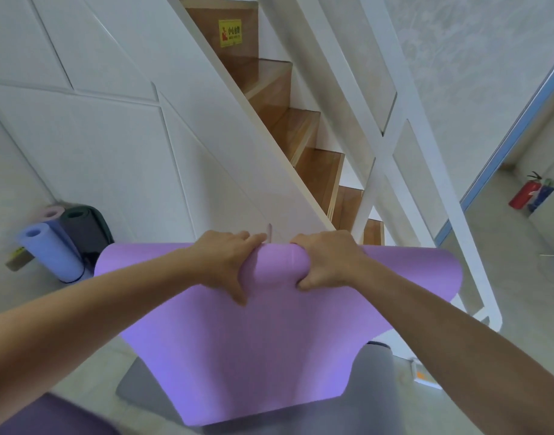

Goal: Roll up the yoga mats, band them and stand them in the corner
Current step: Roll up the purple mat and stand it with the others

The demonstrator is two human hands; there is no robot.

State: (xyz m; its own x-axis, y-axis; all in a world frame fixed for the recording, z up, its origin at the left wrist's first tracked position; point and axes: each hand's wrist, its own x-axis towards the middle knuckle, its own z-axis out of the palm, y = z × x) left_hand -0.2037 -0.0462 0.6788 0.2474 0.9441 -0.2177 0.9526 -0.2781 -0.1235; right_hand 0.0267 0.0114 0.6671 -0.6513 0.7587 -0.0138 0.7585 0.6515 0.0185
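purple yoga mat (269, 340): held up before the staircase (300, 130), top edge bunched. left hand (225, 262) and right hand (325, 262) both grip that edge, fingers curled over it. rolled mats (54, 249) stand left of staircase. advice: curl edge tightly, keep sides aligned.
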